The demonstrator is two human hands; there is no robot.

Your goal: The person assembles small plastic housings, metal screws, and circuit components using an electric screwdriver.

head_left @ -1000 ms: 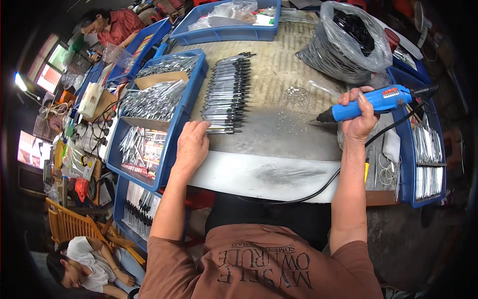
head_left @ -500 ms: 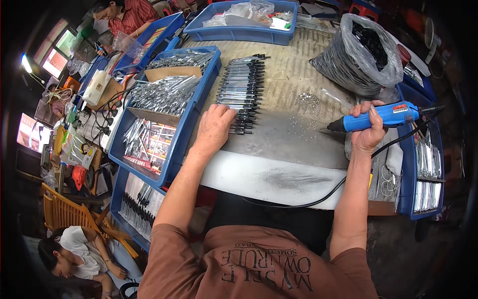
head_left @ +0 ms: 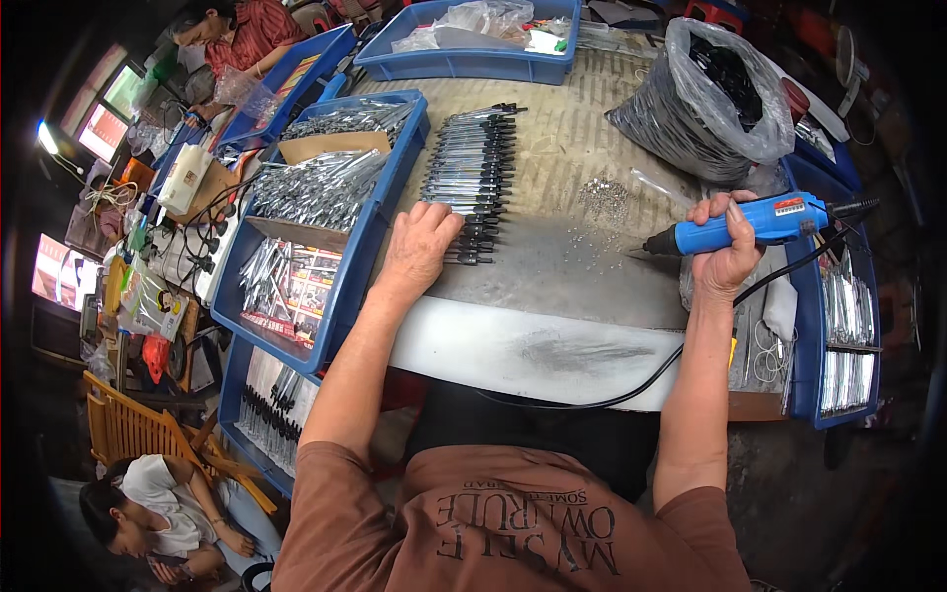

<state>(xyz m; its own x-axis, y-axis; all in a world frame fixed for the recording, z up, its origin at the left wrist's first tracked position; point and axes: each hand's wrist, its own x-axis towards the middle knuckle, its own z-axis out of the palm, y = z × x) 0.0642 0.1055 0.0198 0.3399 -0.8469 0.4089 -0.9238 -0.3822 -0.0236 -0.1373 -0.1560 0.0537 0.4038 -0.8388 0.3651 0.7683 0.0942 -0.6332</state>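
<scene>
Worktable: pale, smudged strip [head_left: 533, 345] along the near edge, darker worn surface beyond.
Left hand [head_left: 422, 247]: fingers bent over the left ends of the nearer pieces, probably to steady or sort them; whether they pinch one is hidden, cannot tell.
Right hand [head_left: 728, 247]: closed around a blue power driver [head_left: 779, 221], bit toward the table's middle, presumably kept ready so it need not be set down.
Pen-like pieces [head_left: 469, 173]: silver and black, side by side in a row running away from the person, seemingly lined up for easy reach one by one.
Metal bits [head_left: 604, 197]: loose scatter between row and driver, likely central to suit either hand.
Left tray [head_left: 378, 212]: blue, divided, stocked with silver parts beside the row.
Clear bag [head_left: 656, 133]: dark parts, mouth open, far right.
Change: a second ago the left hand sat at the row's near end; now it reaches farther over it. Driver holds much the same pose.
</scene>
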